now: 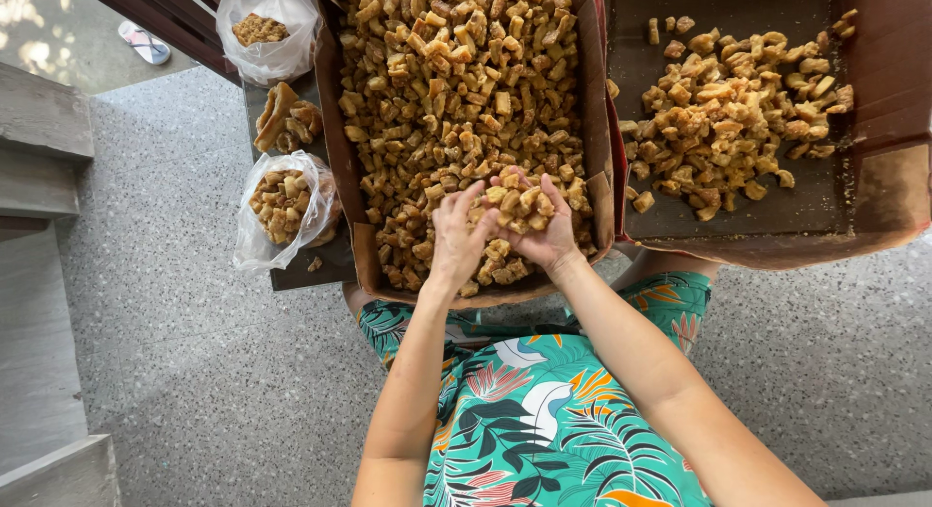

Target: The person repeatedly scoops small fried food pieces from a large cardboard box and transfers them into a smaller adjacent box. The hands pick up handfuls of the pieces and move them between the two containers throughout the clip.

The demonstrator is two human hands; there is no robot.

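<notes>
Right hand [540,228] cupped, grip loosely holding fried snack pieces [519,202]; left hand [456,237] half-open, fingers touching same heap.

Two cardboard boxes of fried snack pieces: a full box [340,158] and, right of it, a sparser box [874,206]. Left of the full box, two plastic bags [267,27] [262,245].

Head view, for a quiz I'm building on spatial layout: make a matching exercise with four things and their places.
Things:
1. right hand
2. full cardboard box
3. part-filled cardboard box
4. open plastic bag

Places:
A. far right
B. left of the boxes, holding fried pieces
C. cupping fried pieces over the middle box
D. centre, heaped with pieces

Pairs: 1-C, 2-D, 3-A, 4-B
</notes>
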